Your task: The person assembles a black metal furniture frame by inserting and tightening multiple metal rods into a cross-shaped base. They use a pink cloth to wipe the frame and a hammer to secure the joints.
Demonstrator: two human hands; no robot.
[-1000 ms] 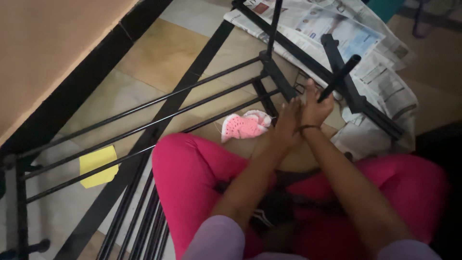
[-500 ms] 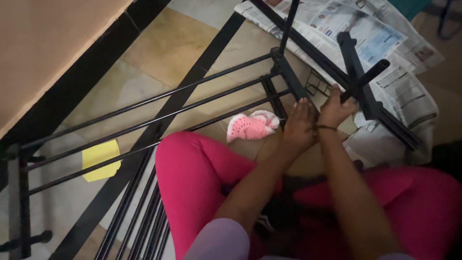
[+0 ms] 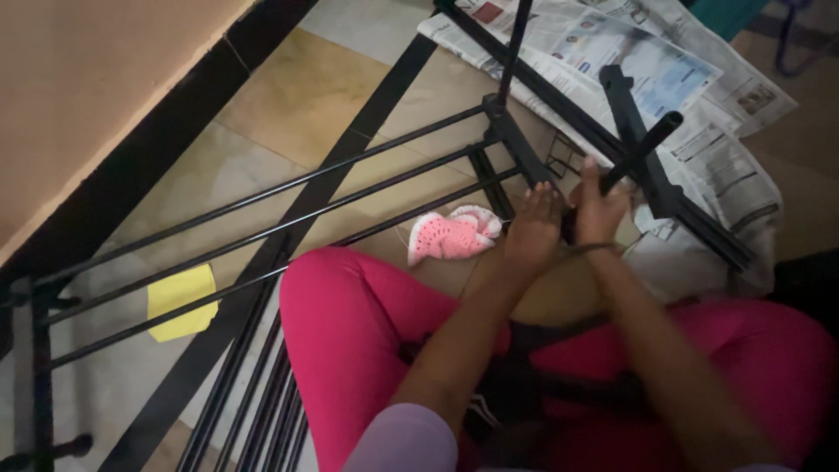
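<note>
A: What are the hands on?

B: The right hand [image 3: 600, 212] is wrapped around a short black bar [image 3: 631, 156] that slants up to the right, fingers closed tight on its lower end. The bar's free end sticks up over the newspaper [image 3: 664, 79].

A: And the left?

B: The left hand [image 3: 533, 229] sits just beside the right, fingers curled down against the rack [image 3: 367, 188] near its corner joint. Whether it grips a piece there I cannot tell (the light is dim and the fingertips are hidden).

A: Where is the rack itself?

B: It lies on the tiled floor [image 3: 288, 105], a black metal frame with three long rods running from the lower left up to the joint by the hands. More black frame bars cross over the newspaper at the upper right.

A: Anything else close by?

B: A pink crochet piece [image 3: 450, 234] lies on the floor just left of the left hand, under the nearest rod. A yellow sheet [image 3: 181, 300] lies well apart at the lower left, under the rods. The person sits cross-legged in pink trousers [image 3: 350, 323], arms reaching forward over the knees.
</note>
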